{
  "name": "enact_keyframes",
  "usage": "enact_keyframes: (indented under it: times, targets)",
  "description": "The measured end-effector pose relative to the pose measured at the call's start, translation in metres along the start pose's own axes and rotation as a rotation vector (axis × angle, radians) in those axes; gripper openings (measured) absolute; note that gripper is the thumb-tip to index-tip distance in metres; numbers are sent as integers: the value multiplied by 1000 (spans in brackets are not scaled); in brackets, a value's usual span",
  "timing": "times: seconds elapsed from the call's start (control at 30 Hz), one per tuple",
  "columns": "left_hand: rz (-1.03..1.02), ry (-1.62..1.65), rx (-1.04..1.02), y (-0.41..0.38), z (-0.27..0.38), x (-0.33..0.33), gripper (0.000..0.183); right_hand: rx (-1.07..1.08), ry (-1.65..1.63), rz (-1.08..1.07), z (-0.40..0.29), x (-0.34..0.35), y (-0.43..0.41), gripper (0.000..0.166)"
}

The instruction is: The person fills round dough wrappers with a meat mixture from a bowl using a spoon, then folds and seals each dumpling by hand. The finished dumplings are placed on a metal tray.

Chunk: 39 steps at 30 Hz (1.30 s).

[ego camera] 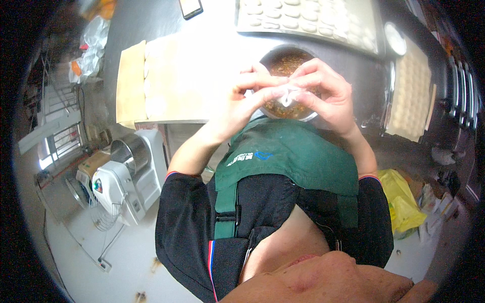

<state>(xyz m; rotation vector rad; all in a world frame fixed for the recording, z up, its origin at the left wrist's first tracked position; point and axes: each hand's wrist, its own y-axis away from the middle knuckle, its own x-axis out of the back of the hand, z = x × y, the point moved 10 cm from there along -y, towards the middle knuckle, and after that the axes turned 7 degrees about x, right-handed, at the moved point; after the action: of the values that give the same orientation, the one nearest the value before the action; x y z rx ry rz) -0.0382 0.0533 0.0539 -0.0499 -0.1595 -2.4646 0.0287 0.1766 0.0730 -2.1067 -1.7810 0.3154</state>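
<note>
My left hand [262, 84] and my right hand [323, 85] meet over a round metal bowl [264, 56]. Between their fingertips is a small piece of white dough [287, 100], gripped from both sides with a fold at its front edge. Fingers cover most of the dough, so whether anything lies inside cannot be seen. The bowl holds a brown chopped filling [290, 62] with orange and green bits. It stands at the near edge of the metal worktable [130, 21], against my green apron [288, 151].
Rows of flat dough rounds lie on a tray [303, 32] beyond the bowl. A cloth-covered board [130, 83] is at left, partly washed out by glare. At right are a white dish [395, 38] and a dimpled tray [409, 91]. A phone [190, 8] and a floor-standing dough mixer [129, 178] are also visible.
</note>
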Motion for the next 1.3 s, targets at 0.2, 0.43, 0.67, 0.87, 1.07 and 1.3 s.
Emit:
enact_keyframes:
  times: [0.2, 0.43, 0.67, 0.87, 1.07, 1.3]
  targets:
    - [193, -231, -296, 16, 35, -9, 36, 28, 131, 84, -11, 5, 6, 12]
    - [230, -162, -376, 20, 22, -5, 35, 144, 180, 81, -23, 2, 3, 12]
    - [0, 1099, 159, -17, -45, -54, 63, 298, 512, 202, -13, 4, 11, 19]
    - [-15, 1171, 290, -27, -71, -67, 60, 250, 674, 146, 10, -1, 6, 15]
    - [-38, 1154, 255, -36, -70, -73, 58, 95, 416, 316, 25, 25, 12, 14]
    - [-31, 1131, 393, -47, -85, -100, 57, 61, 517, 134, 38, 52, 32, 30]
